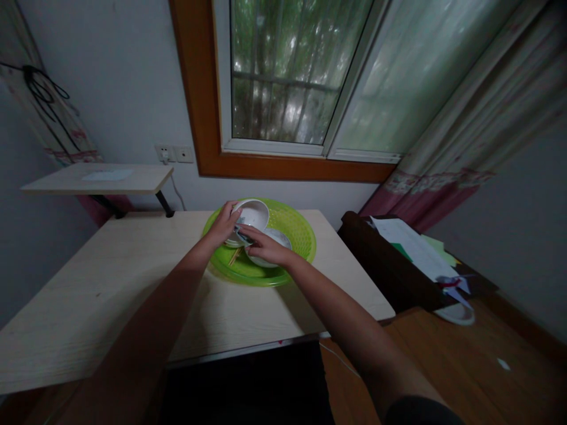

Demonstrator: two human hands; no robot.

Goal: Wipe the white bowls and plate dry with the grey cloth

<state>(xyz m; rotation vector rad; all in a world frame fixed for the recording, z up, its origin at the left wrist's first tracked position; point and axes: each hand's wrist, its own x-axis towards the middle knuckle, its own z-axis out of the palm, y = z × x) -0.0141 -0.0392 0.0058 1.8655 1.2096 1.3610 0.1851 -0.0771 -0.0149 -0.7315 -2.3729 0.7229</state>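
Observation:
My left hand (224, 223) is closed on the rim of a white bowl (253, 213), tilted above a green plastic basket (305, 241). My right hand (267, 247) reaches in from the right, its fingers around a small greyish-blue cloth (243, 235) at the near side of that bowl. Beneath the right hand another white bowl (280, 237) sits in the basket. More white bowl rim shows under the held bowl, partly hidden by my hands. A few chopsticks (235, 256) lie in the basket near its front left.
The basket stands on a pale wooden table (146, 248), towards its far edge. A raised shelf (101, 183) is at the back left. A window (301, 77) lies behind. To the right, a dark brown piece of furniture (376, 260) bears papers (411, 248).

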